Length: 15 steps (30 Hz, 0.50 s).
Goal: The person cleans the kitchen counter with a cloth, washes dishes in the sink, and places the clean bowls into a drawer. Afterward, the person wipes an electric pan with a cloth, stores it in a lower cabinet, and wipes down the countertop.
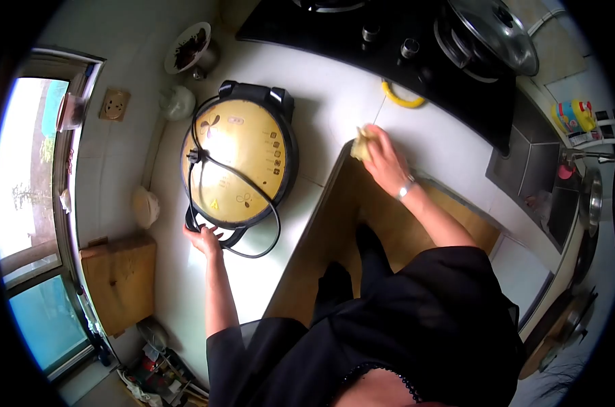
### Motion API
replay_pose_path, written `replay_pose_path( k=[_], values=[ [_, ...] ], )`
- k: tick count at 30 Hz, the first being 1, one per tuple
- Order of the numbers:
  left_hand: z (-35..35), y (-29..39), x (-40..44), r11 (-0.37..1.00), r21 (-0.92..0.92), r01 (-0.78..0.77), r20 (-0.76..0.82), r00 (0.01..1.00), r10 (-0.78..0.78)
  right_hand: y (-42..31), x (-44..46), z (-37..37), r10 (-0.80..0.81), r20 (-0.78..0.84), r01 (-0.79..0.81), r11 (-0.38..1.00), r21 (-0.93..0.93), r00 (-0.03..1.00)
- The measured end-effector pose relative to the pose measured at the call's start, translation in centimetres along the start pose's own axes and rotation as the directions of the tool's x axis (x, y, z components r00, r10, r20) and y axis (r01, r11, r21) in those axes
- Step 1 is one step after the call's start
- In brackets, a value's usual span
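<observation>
A round electric baking pan [229, 163] with a gold lid and black rim sits on the white counter. Its black power cord [248, 180] lies looped across the lid, with the plug [195, 156] resting on top. My left hand [206, 241] is closed at the front handle of the pan, beside the hanging cord; some of its fingers are hidden. At the counter's inner corner, my right hand [387, 163] grips a crumpled pale yellow cloth [360, 145] against the edge.
A black gas stove [402, 74] with a lidded pan [494, 37] spans the far side. On the counter lies a yellow ring-shaped handle [402, 96]. A bowl [189, 49] stands at back left, a wooden board [121, 283] leans at left, and a sink [528, 173] is at right.
</observation>
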<state>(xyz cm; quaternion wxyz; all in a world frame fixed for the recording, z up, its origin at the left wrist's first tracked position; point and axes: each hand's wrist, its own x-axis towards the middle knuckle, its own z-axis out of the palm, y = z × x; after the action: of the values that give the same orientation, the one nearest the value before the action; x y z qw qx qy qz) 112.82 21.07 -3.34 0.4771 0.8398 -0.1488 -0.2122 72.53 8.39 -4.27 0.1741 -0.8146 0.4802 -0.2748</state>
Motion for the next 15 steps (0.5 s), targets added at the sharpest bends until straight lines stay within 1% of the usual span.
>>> replay_pose_path(
  k=[1,2,3,4,6,7,8,10,12,13,15],
  values=[
    [0.0,-0.3,0.2,1.0,0.008,-0.004,-0.008,1.0,0.004,0.0,2.2,0.2,0.014,0.05,-0.012,0.999,-0.038,0.999],
    [0.0,-0.2,0.3,1.0,0.005,0.01,-0.001,1.0,-0.01,1.2,3.9,1.6,-0.07,0.055,0.074,0.994,-0.081,0.996],
    [0.0,-0.1,0.2,1.0,0.01,0.01,0.0,1.0,-0.01,1.6,5.2,2.0,-0.099,0.145,0.126,0.973,-0.192,0.984],
    [-0.1,0.0,0.1,1.0,0.019,0.014,0.006,1.0,-0.014,3.2,5.6,4.2,0.011,0.296,0.082,0.951,-0.299,0.955],
    [-0.3,-0.4,0.4,1.0,0.0,0.006,0.019,1.0,-0.006,4.6,4.8,5.2,-0.039,0.236,0.118,0.937,-0.33,0.971],
    [-0.5,-0.2,0.6,1.0,0.031,0.005,0.02,1.0,-0.006,5.1,4.0,5.5,-0.04,0.176,0.096,0.94,-0.326,0.984],
    [-0.3,-0.4,0.6,0.999,0.05,0.011,0.014,1.0,-0.012,5.6,3.0,4.6,-0.028,0.176,0.086,0.94,-0.331,0.984],
    [0.2,0.4,0.0,0.999,0.045,0.023,-0.018,1.0,-0.022,6.5,-0.1,1.2,0.114,0.203,-0.016,0.904,-0.427,0.972],
    [0.2,0.7,-0.3,0.999,0.024,0.026,-0.013,1.0,-0.026,7.8,-3.9,-1.9,0.167,0.168,-0.087,0.911,-0.404,0.972],
    [0.4,0.6,-0.3,0.999,0.021,0.031,-0.011,0.999,-0.03,9.3,-5.7,-3.1,0.18,0.174,-0.071,0.864,-0.498,0.968],
    [0.1,0.5,-0.1,0.998,0.031,0.051,-0.021,0.999,-0.051,13.0,-9.7,-5.3,0.274,0.138,-0.138,0.784,-0.605,0.952]
  ],
)
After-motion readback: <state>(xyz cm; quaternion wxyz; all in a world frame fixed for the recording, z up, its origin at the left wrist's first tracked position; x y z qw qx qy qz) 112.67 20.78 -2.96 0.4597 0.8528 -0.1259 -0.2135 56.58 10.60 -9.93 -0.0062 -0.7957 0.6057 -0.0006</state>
